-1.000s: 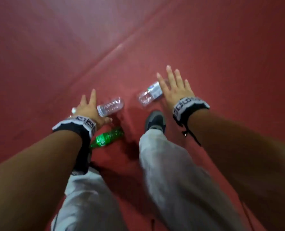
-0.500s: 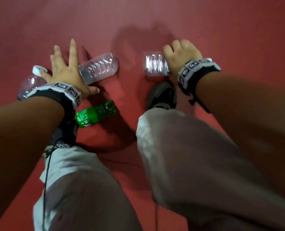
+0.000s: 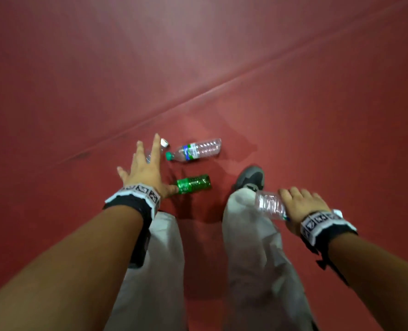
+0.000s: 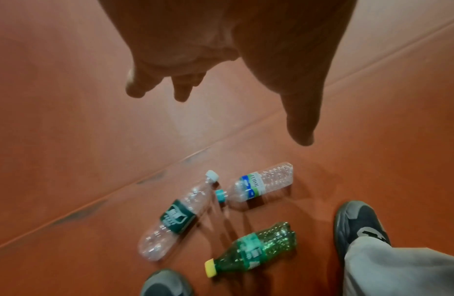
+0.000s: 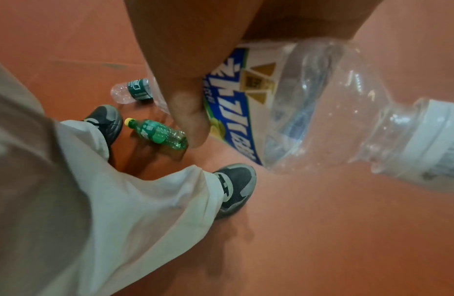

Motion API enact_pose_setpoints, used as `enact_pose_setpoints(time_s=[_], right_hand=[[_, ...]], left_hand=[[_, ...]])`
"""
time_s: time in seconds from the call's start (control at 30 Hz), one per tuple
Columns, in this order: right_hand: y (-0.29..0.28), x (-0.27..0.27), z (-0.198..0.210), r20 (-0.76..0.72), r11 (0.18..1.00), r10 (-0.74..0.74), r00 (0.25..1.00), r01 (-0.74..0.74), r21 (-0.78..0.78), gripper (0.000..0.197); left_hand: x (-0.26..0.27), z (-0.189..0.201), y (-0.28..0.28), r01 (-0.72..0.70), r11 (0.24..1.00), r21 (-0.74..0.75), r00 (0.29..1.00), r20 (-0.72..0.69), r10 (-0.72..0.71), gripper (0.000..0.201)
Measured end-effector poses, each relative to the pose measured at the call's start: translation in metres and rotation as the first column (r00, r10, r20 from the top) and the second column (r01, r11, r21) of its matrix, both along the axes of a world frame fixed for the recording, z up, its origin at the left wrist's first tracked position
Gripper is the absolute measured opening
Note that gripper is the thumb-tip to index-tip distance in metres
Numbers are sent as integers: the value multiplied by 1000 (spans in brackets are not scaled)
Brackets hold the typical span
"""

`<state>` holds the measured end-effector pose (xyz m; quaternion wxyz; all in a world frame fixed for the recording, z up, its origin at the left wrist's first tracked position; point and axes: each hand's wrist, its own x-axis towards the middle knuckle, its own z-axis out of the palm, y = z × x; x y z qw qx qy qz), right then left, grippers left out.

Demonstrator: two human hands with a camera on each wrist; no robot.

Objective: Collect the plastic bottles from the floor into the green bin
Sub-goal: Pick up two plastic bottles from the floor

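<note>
My right hand (image 3: 298,201) grips a clear bottle (image 3: 269,204) with a white and blue label (image 5: 248,96), held off the floor beside my right knee. The thumb (image 5: 187,118) wraps across the label. My left hand (image 3: 145,163) hovers open, fingers spread, above a clear bottle with a dark green label (image 4: 175,218), which the head view mostly hides. A clear bottle with a blue and green label (image 3: 198,149) lies just right of it. A green bottle (image 3: 193,184) with a yellow cap lies near my left thumb. No green bin is in view.
The red floor (image 3: 317,115) has a seam running diagonally behind the bottles. My dark shoes (image 3: 250,177) (image 4: 164,284) stand on either side of the green bottle, and my pale trouser legs (image 3: 160,271) fill the lower middle.
My right hand closed on the clear bottle, lifted it off the floor and drew it back to the right. My left hand rose away from the bottles and stays spread.
</note>
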<state>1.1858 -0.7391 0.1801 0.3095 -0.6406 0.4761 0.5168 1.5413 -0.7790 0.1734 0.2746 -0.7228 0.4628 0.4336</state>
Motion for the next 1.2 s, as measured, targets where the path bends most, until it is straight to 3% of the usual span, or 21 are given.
enact_pose_setpoints(time_s=[0.17,0.33,0.43,0.7,0.83,0.9,1.0,1.2], right_hand=[[-28,72,56,-81,993,-61,995,53,-101,83],[-83,156,29,27,971,178,984,-171,-165,79],[-117,189,-24,117,944,297,948,-273,-185,77],[-178,219,-213,218,871,486,846,-446,-207,84],[-166,196,-275,195,891,452,870,-433,-136,94],[-154,186,-280,188,896,444,876,-429,-117,96],[-137,180,-253,180,916,398,900,-381,-122,84],[-113,213,-111,228,943,324,918,-294,-154,79]], left_hand=[[77,45,15,-146,989,10,989,-12,146,137],[128,22,26,-261,965,4,965,29,261,134],[136,-30,28,-306,951,50,952,33,304,135],[89,-236,36,-318,947,44,947,57,315,131],[68,-299,59,-291,940,-180,935,156,319,81],[67,-298,63,-271,949,-161,947,135,293,73],[77,-269,60,-260,960,-104,964,32,265,81],[101,-124,32,-399,897,-187,917,-82,391,90]])
